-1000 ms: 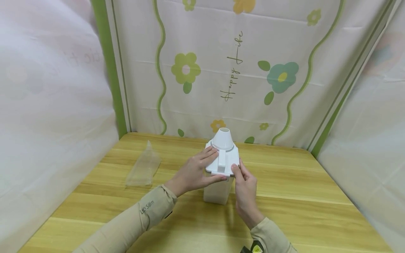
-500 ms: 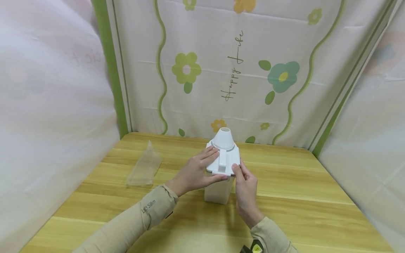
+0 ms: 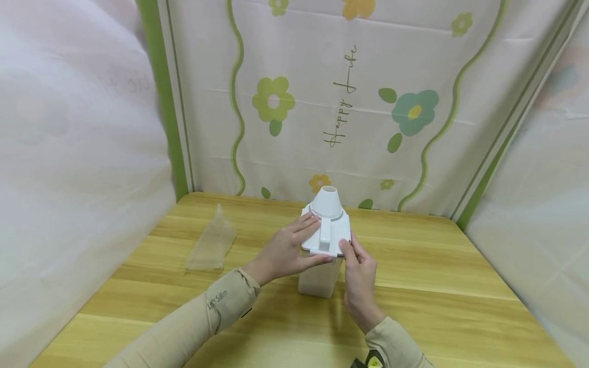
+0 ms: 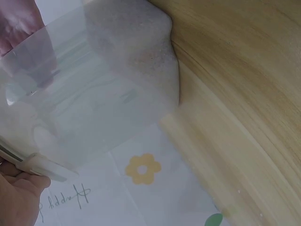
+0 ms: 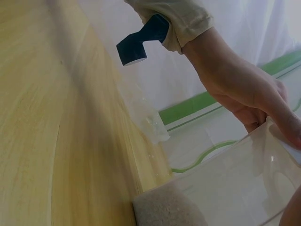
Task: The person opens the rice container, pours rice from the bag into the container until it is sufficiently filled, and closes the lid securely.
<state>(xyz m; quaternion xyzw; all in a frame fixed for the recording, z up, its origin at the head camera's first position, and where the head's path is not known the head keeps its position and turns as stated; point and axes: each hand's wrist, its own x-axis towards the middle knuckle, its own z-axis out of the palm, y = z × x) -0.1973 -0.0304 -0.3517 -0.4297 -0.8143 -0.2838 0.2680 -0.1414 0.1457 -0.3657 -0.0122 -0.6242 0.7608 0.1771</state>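
A tall translucent storage container (image 3: 316, 282) stands upright on the wooden table, with pale grains in its bottom (image 5: 167, 207). Its white lid (image 3: 339, 231) carries a cone-shaped spout (image 3: 327, 205) and a raised bar. My left hand (image 3: 286, 251) grips the lid from the left, fingers on top and thumb along the front edge. On the right, my right hand (image 3: 361, 278) holds the lid's front corner, its thumb on top and the other fingers curled below the rim. Part of the container's front is hidden by my left thumb and wrist.
A crumpled clear plastic bag (image 3: 213, 244) lies on the table (image 3: 437, 286) to the left of the container. Printed cloth (image 3: 303, 117) hangs behind the table's far edge and along both sides.
The whole head view has shifted slightly, so everything appears a little further right. Both hands keep the same hold on the lid and container.
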